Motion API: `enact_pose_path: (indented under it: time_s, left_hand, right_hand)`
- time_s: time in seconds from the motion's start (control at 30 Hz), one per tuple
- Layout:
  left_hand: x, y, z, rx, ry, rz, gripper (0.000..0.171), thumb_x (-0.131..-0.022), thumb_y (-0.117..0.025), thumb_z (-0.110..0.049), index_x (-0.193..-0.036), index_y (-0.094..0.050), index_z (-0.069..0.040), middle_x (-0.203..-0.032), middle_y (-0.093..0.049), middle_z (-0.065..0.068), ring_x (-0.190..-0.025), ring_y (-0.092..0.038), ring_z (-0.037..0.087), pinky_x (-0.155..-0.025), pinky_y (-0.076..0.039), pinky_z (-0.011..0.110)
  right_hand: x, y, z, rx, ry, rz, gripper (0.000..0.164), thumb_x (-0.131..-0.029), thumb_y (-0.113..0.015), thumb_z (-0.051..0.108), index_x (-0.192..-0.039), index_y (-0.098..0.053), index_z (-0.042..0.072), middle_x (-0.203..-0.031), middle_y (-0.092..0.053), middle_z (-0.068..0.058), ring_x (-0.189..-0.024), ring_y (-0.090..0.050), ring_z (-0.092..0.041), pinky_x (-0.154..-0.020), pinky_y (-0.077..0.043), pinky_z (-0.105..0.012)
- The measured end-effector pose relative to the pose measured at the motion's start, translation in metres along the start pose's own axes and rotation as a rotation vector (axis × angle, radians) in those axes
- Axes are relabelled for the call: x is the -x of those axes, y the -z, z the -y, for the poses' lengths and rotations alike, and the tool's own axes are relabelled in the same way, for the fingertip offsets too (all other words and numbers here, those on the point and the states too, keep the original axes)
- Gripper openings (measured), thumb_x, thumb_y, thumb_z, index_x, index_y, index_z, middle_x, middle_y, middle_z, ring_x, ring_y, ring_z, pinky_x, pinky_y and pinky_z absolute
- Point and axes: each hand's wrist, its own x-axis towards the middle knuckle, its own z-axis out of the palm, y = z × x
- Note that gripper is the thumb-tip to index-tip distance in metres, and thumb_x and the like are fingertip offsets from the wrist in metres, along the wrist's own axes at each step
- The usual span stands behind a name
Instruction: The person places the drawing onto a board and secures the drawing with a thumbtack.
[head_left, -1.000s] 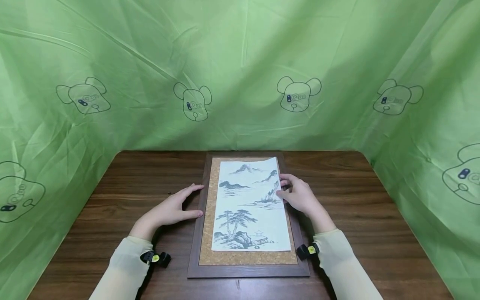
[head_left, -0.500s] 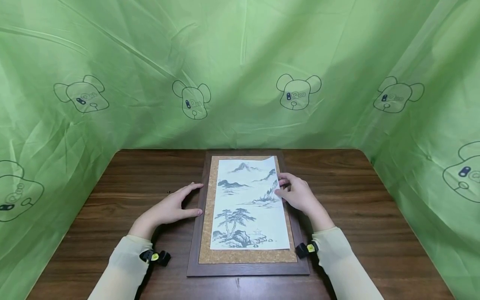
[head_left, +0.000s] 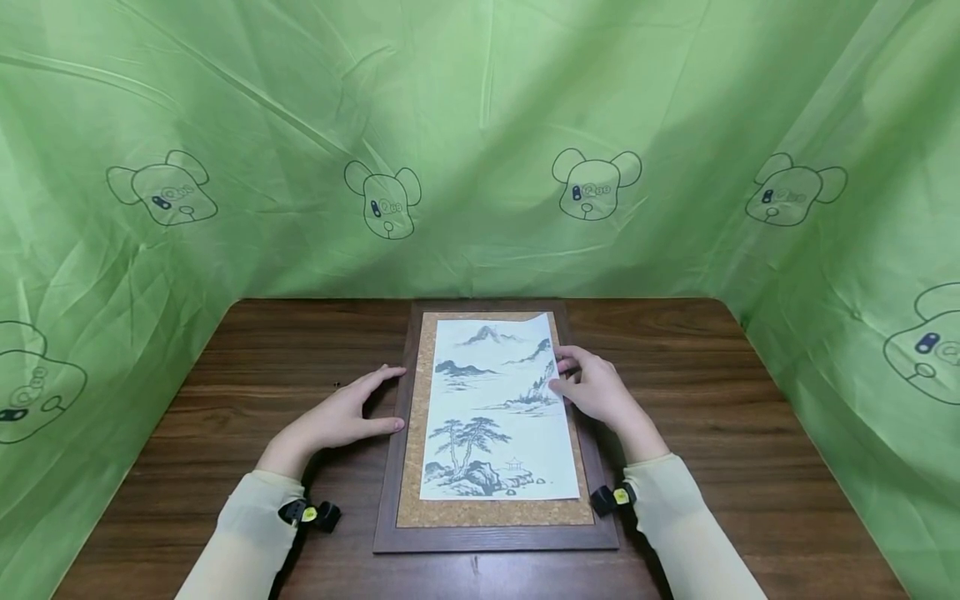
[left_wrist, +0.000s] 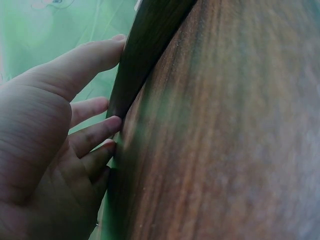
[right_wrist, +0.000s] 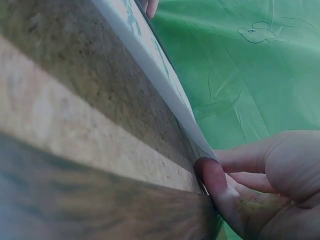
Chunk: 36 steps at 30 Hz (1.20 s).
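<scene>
A sheet of paper printed with an ink landscape (head_left: 468, 400) lies over a cork board (head_left: 495, 512) inside a dark wooden frame (head_left: 495, 540). My right hand (head_left: 600, 393) pinches the sheet's right edge between thumb and fingers. In the right wrist view that edge of the paper (right_wrist: 165, 85) stands lifted off the cork, and the sheet's upper right corner curls up in the head view. Against the frame's left side my left hand (head_left: 341, 417) rests with thumb and fingers spread. Its fingertips (left_wrist: 114, 122) touch the frame's outer edge in the left wrist view.
The framed board lies on a brown wooden table (head_left: 750, 467), reaching close to the far edge. Behind and at both sides hangs a green cloth (head_left: 480, 167) with bear-head drawings. Each wrist wears a small black camera (head_left: 326, 517).
The head view has shifted very slightly. Both hands and the paper keep practically the same places.
</scene>
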Motion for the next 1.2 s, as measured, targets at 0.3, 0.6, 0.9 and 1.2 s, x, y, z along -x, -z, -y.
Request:
enact_pose_path:
  time_s: [0.3,0.6,0.9,1.2]
  left_hand:
    - [0.0004,-0.0005,0.0015,0.002,0.001,0.006,0.093,-0.097,-0.080,-0.059,-0.171,-0.038,-0.023,-0.176,-0.030,0.023,-0.160,-0.032,0.048,-0.122,-0.033,0.071]
    - [0.0005,-0.0008,0.0001,-0.002,-0.007,0.000,0.092,-0.097,-0.081,-0.056,-0.171,-0.039,-0.021,-0.175,-0.032,0.025,-0.159,-0.033,0.049,-0.122,-0.033,0.072]
    - [0.0003,-0.0003,0.0002,0.003,-0.009,0.002,0.093,-0.097,-0.081,-0.057,-0.171,-0.039,-0.021,-0.175,-0.031,0.025,-0.160,-0.031,0.049,-0.123,-0.032,0.071]
    - [-0.0001,-0.0008,0.0011,-0.002,-0.009,0.004,0.093,-0.097,-0.081,-0.057,-0.171,-0.038,-0.022,-0.176,-0.031,0.024,-0.160,-0.030,0.048,-0.123,-0.032,0.071]
  right_hand:
    - [0.0006,0.0045,-0.0009,-0.048,0.012,-0.002,0.056,-0.101,-0.078,0.010,-0.152,-0.058,-0.001,-0.125,-0.072,-0.019,-0.080,-0.076,-0.021,-0.069,-0.064,-0.037]
    - [0.0012,0.0039,0.0003,-0.025,0.005,-0.005,0.053,-0.101,-0.078,0.007,-0.150,-0.060,0.001,-0.123,-0.071,-0.016,-0.080,-0.074,-0.020,-0.068,-0.064,-0.035]
    - [0.0019,0.0037,0.0001,-0.035,0.012,-0.002,0.052,-0.101,-0.077,0.006,-0.150,-0.059,0.001,-0.124,-0.071,-0.016,-0.083,-0.073,-0.021,-0.069,-0.065,-0.035]
    - [0.0007,0.0026,-0.0013,-0.027,0.019,0.001,0.053,-0.101,-0.078,0.007,-0.151,-0.059,0.002,-0.125,-0.071,-0.016,-0.084,-0.073,-0.020,-0.070,-0.065,-0.035]
